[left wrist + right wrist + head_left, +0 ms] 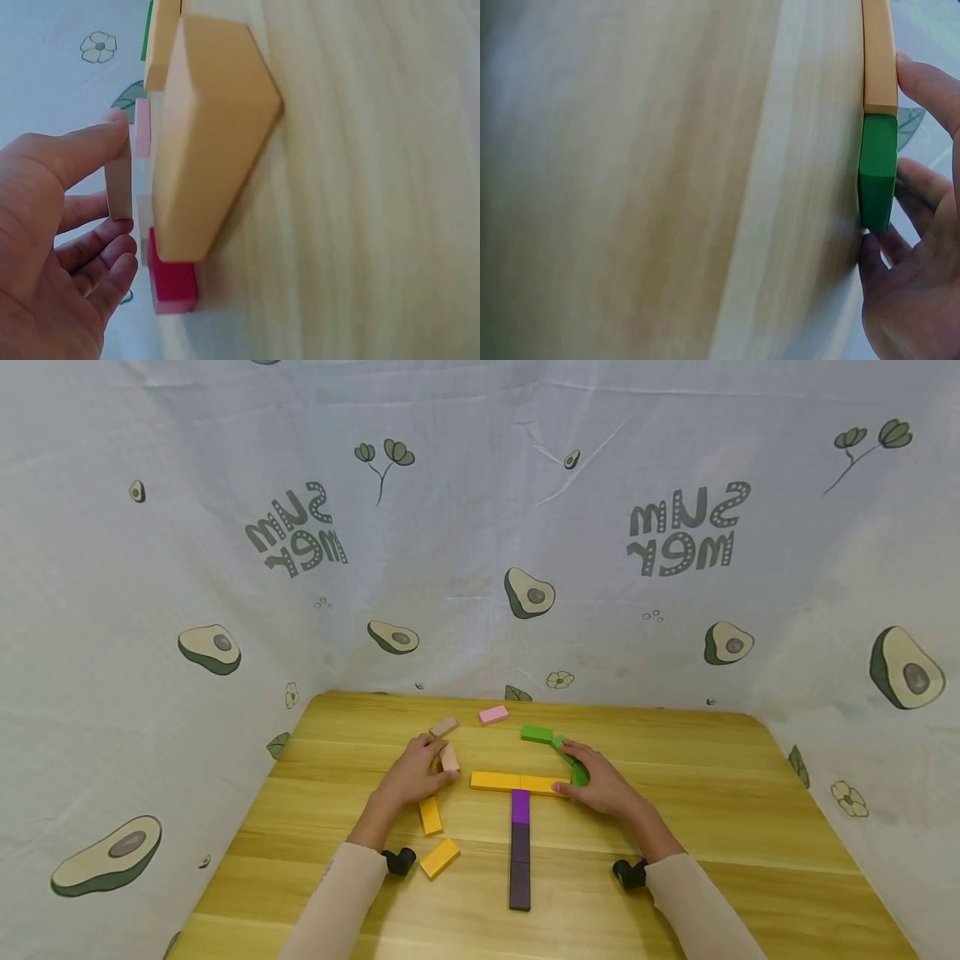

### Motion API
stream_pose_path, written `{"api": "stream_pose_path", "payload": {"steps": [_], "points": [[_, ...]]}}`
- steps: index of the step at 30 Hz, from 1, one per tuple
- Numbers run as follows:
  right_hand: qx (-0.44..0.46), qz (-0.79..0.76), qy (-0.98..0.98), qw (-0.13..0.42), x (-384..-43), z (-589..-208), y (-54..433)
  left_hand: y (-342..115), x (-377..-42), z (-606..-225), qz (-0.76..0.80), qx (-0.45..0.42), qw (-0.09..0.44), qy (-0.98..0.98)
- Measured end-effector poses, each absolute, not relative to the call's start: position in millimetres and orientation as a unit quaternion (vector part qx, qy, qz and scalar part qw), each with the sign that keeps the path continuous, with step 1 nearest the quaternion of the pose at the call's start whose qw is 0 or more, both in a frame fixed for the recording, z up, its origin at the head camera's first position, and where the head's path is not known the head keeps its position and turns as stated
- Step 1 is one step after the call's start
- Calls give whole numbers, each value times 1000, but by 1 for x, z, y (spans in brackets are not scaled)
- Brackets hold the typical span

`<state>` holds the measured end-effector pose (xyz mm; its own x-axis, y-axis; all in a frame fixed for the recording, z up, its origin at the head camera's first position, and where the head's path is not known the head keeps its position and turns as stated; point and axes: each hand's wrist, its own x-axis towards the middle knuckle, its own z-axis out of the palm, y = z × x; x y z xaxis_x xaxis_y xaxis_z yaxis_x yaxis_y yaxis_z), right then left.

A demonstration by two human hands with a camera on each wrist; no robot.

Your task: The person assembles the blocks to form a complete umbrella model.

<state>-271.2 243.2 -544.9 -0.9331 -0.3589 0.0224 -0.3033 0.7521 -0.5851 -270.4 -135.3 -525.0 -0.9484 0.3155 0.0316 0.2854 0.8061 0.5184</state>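
Note:
My left hand [414, 772] pinches a pale beige block [449, 757] between thumb and fingers, and the left wrist view shows it held on edge. My right hand [606, 783] reaches around green blocks [580, 774] at the right end of a yellow row [495, 781]. Its thumb rests at the yellow end, and its other fingers lie loosely curved beside the green pieces. From the row's middle, a purple block [521, 807] and dark purple blocks [520, 885] run toward me. Another green block [536, 734] and a pink block [493, 716] lie farther back.
A tan block [444, 727] lies just beyond my left hand. Two yellow blocks, one near the wrist [431, 817] and one closer to me [439, 858], lie on the wooden table [637, 893]. A red block [174, 289] shows in the left wrist view. Printed cloth [465, 527] hangs behind.

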Motion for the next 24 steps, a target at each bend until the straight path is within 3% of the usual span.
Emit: {"api": "stream_pose_path", "payload": {"steps": [13, 24], "points": [[-178, -306, 934, 48, -270, -545, 243, -116, -268, -524, 226, 188, 86, 952], [-174, -309, 934, 46, -271, -547, 244, -112, -270, -528, 211, 198, 71, 955]]}}
